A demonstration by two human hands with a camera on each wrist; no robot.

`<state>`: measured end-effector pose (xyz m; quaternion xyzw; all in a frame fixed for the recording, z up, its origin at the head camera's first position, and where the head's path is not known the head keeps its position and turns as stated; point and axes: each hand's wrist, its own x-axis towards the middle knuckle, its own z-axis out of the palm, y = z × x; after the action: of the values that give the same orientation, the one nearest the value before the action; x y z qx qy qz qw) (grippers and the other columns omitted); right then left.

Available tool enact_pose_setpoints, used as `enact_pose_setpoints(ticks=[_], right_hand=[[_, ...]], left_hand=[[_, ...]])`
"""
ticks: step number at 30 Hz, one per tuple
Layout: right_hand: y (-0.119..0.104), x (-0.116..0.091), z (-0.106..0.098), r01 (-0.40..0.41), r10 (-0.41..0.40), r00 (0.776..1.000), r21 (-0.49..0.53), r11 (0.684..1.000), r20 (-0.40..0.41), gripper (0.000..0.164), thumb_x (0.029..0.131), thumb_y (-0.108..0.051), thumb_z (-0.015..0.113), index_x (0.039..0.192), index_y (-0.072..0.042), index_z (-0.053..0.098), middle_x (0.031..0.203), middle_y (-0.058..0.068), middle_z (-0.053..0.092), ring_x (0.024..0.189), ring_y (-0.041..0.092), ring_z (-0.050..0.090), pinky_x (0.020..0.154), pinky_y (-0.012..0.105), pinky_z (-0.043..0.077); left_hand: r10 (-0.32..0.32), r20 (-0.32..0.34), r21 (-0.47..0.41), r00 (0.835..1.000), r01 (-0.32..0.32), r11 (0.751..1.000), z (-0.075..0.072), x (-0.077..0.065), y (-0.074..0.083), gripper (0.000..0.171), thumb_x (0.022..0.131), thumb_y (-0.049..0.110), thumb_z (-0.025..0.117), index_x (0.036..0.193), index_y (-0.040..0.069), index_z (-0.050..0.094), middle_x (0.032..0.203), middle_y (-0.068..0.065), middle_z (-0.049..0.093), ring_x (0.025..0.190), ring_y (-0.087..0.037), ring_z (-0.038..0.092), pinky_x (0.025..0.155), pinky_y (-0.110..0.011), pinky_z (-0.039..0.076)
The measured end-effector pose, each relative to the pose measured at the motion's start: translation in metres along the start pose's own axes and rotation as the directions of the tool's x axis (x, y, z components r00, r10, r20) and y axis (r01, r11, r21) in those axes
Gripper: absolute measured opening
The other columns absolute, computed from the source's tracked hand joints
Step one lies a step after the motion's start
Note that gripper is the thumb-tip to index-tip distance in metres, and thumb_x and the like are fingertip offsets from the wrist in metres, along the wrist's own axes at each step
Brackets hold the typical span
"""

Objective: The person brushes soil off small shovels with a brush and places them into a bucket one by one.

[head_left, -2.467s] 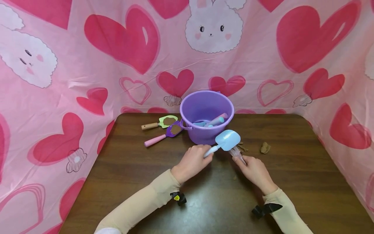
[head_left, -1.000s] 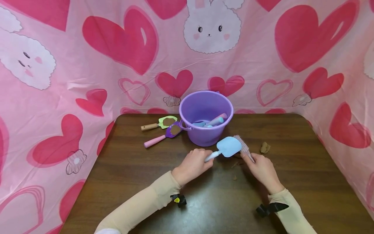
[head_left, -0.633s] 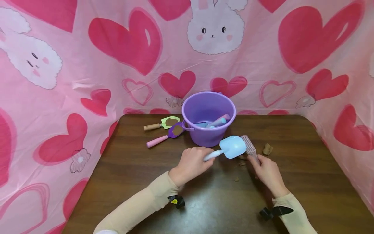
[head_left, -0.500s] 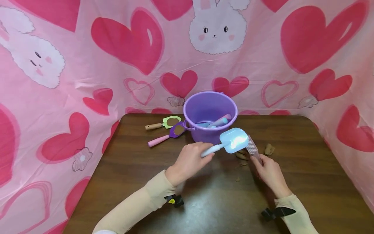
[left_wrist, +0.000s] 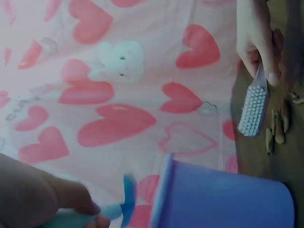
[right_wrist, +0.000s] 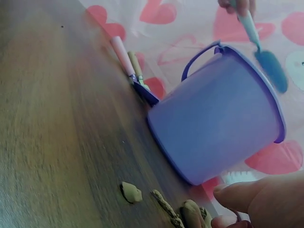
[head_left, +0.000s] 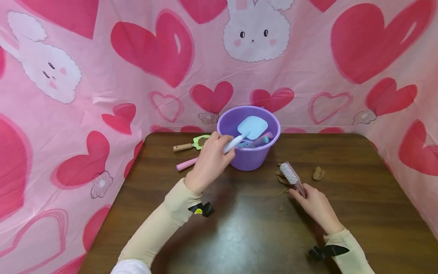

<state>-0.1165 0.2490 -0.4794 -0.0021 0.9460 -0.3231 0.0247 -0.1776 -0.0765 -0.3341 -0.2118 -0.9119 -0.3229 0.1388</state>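
My left hand [head_left: 211, 160] grips the pale handle of a light blue hand trowel [head_left: 253, 127], whose blade is over the mouth of a purple bucket [head_left: 249, 160]. The right wrist view shows the trowel [right_wrist: 270, 70] beside the bucket's rim, with no soil visible on it. Inside the bucket lie tools with pink and blue handles [head_left: 265, 140]; their lower parts are hidden. My right hand [head_left: 318, 205] holds a brush [head_left: 289, 174] by its handle, pale bristles facing up, above brown clay-like pieces [head_left: 281, 179]. In the left wrist view the brush [left_wrist: 253, 111] is apart from the bucket.
Left of the bucket lie a green-edged trowel with a wooden handle [head_left: 183, 147] and a purple one with a pink handle [head_left: 186, 164], partly behind my left hand. A brown lump [head_left: 318, 174] sits at the right on the wooden table [head_left: 239, 236]. Pink heart-patterned cloth [head_left: 205, 57] surrounds it.
The left hand has lifted the trowel away from the brush, up and left to above the bucket. The brush has shifted slightly right overall, and its bristles now face up.
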Motion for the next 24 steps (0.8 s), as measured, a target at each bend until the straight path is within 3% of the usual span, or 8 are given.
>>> enact_pose_setpoints(ticks=[6, 12, 19, 24], right_hand=[[-0.002, -0.001, 0.003, 0.009, -0.009, 1.000, -0.003, 1.000, 0.020, 0.042, 0.101, -0.040, 0.066, 0.081, -0.008, 0.047, 0.067, 0.001, 0.040, 0.059, 0.018, 0.042, 0.056, 0.032, 0.033], [0.001, -0.002, 0.009, 0.037, -0.037, 0.999, 0.010, 0.999, 0.027, 0.044, 0.100, -0.042, 0.067, 0.080, -0.009, 0.047, 0.067, 0.001, 0.039, 0.058, 0.018, 0.041, 0.055, 0.033, 0.032], [0.037, 0.006, 0.031, 0.116, -0.115, 0.992, 0.008, 0.993, -0.041, 0.048, 0.099, -0.054, 0.063, 0.079, -0.014, 0.046, 0.065, -0.002, 0.038, 0.055, 0.015, 0.037, 0.052, 0.032, 0.027], [0.034, 0.006, 0.031, 0.118, -0.118, 0.993, 0.014, 0.993, -0.027, 0.048, 0.100, -0.053, 0.063, 0.079, -0.013, 0.047, 0.066, -0.002, 0.038, 0.057, 0.016, 0.038, 0.053, 0.034, 0.028]], left_hand=[[0.045, -0.060, 0.041, 0.997, -0.042, 0.998, 0.022, 0.018, -0.003, 0.015, 0.097, 0.011, 0.071, 0.109, 0.002, 0.067, 0.093, -0.014, 0.067, 0.080, -0.029, 0.064, 0.071, -0.045, 0.053], [0.032, -0.086, 0.030, 0.996, -0.030, 0.999, 0.039, 0.026, -0.006, 0.013, 0.100, 0.013, 0.070, 0.105, 0.003, 0.063, 0.097, -0.015, 0.062, 0.083, -0.032, 0.066, 0.073, -0.046, 0.055], [0.026, -0.073, 0.049, 0.997, -0.022, 0.999, 0.048, 0.029, -0.009, 0.014, 0.101, 0.012, 0.068, 0.110, 0.003, 0.062, 0.103, -0.017, 0.060, 0.088, -0.034, 0.066, 0.077, -0.048, 0.056], [0.049, -0.110, 0.033, 0.993, -0.045, 0.998, 0.044, 0.024, -0.015, 0.010, 0.100, 0.010, 0.068, 0.107, 0.003, 0.067, 0.101, -0.016, 0.063, 0.085, -0.033, 0.067, 0.075, -0.047, 0.055]])
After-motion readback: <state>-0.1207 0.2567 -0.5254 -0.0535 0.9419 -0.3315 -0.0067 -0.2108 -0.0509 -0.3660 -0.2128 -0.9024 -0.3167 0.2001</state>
